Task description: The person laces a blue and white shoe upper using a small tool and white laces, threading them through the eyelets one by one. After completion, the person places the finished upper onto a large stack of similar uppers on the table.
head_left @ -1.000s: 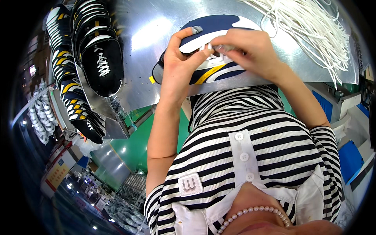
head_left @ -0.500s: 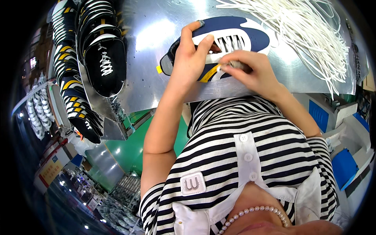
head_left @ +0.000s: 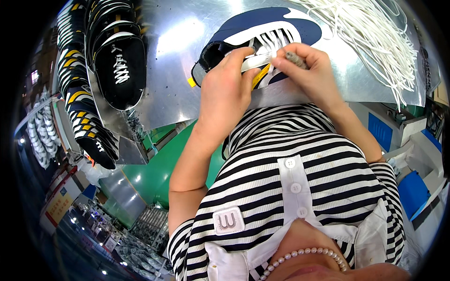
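Observation:
A navy and white shoe upper (head_left: 243, 27) with yellow trim lies on the metal bench, its toe to the right and its open heel to the left. White lace (head_left: 271, 41) runs in rows across its eyelets. My left hand (head_left: 226, 89) is closed on the near edge of the opening, fingers over the rim and thumb on the outer side. At the near eyelet row, my right hand (head_left: 311, 70) pinches a small stubby tool with a grey, wrapped-looking handle (head_left: 296, 60). White lace shows beside those fingertips; the tool's tip is hidden.
A large bundle of loose white laces (head_left: 370, 40) spreads over the bench's far right. Stacked black shoe uppers (head_left: 117, 70) stand at the left, with a longer row of navy, white and yellow uppers (head_left: 77, 93) beyond. The metal bench (head_left: 164, 89) ends close to my body.
My left hand has left the far side of the shoe opening and now grips its near edge. My right hand has shifted slightly right along the eyelets, with the grey-handled tool still in it.

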Motion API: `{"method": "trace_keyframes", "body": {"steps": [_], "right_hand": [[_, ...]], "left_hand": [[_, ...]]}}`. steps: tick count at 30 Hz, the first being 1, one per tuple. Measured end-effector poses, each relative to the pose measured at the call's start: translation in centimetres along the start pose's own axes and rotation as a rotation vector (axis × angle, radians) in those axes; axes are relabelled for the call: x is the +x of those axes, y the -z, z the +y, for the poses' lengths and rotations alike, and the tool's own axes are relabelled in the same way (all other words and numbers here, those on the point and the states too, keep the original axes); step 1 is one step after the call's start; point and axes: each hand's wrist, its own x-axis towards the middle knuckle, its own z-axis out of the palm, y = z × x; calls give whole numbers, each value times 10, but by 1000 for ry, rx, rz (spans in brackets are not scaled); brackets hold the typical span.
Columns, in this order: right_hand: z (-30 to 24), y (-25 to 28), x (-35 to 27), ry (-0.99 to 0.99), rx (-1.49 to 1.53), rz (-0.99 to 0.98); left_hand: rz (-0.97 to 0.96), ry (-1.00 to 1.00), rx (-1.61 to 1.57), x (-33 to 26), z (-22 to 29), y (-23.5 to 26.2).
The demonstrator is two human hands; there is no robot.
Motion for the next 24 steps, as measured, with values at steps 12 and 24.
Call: {"method": "trace_keyframes", "body": {"steps": [12,24], "right_hand": [[-7,2,4,168,-193,35],[-3,17,-9,84,-387,-81]], "left_hand": [[84,50,199,10,0,-13],[101,-114,135,12,-5,-17]]}}
